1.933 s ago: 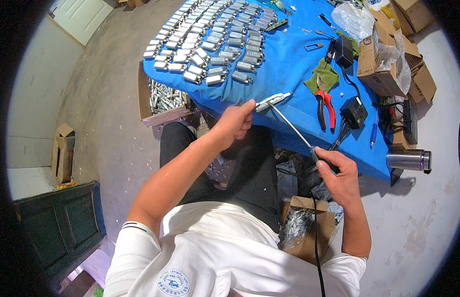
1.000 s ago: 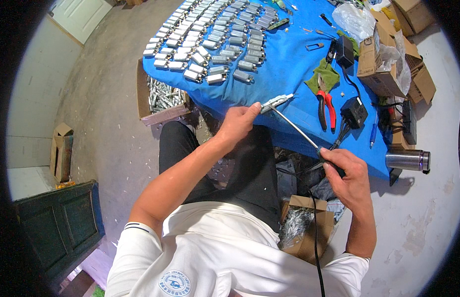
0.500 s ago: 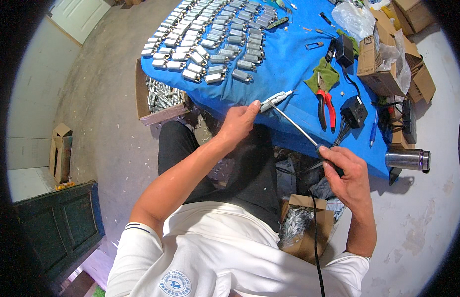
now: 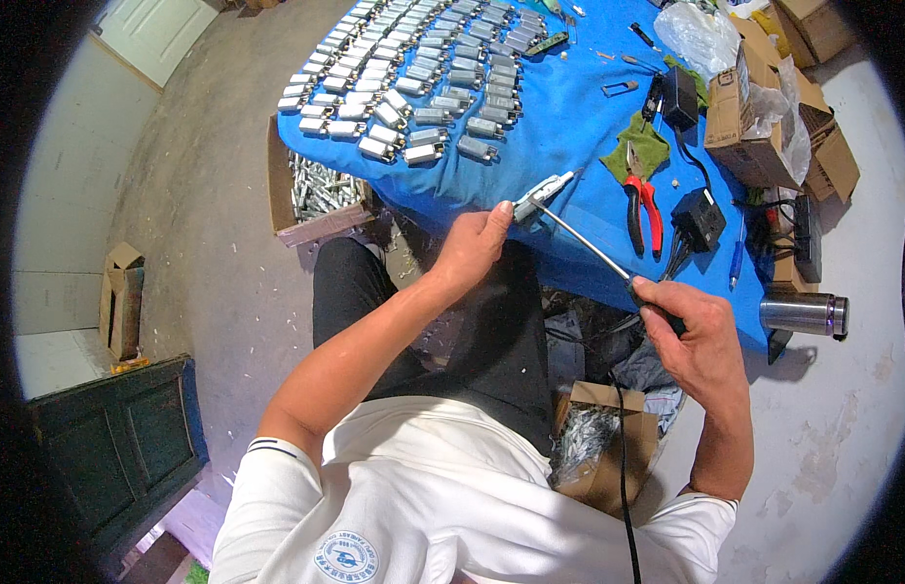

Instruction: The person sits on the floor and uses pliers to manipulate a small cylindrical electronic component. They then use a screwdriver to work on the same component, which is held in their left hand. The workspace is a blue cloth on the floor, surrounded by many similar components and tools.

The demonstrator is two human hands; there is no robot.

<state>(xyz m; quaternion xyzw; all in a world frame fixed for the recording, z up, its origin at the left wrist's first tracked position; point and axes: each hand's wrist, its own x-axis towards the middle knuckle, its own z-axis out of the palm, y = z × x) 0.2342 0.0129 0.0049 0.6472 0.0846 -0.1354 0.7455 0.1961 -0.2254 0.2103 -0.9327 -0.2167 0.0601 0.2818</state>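
My left hand (image 4: 479,245) pinches a narrow light-grey metal part (image 4: 544,195) between thumb and fingers, just above the near edge of the blue-covered table (image 4: 579,127). My right hand (image 4: 694,331) is wrapped round the dark handle of a screwdriver (image 4: 589,243) with a long, thin metal shaft. Its tip meets the side of the grey part; exactly where it bears is too small to tell. Red-handled pliers (image 4: 645,209) lie to the right of the part, with their jaws on a green cloth (image 4: 635,146). Rows of small silver metal cases (image 4: 413,73) cover the table's far left.
A black adapter with wires (image 4: 701,220), a blue pen (image 4: 738,261) and a steel cylinder (image 4: 803,314) are at the right. Cardboard boxes (image 4: 754,136) stand behind them. Boxes of metal pieces sit below the table, left (image 4: 324,224) and near my legs (image 4: 613,457). A black cable (image 4: 625,487) hangs down.
My right hand has shifted slightly right and turned a little round the screwdriver handle. My left hand and the grey part have barely moved.
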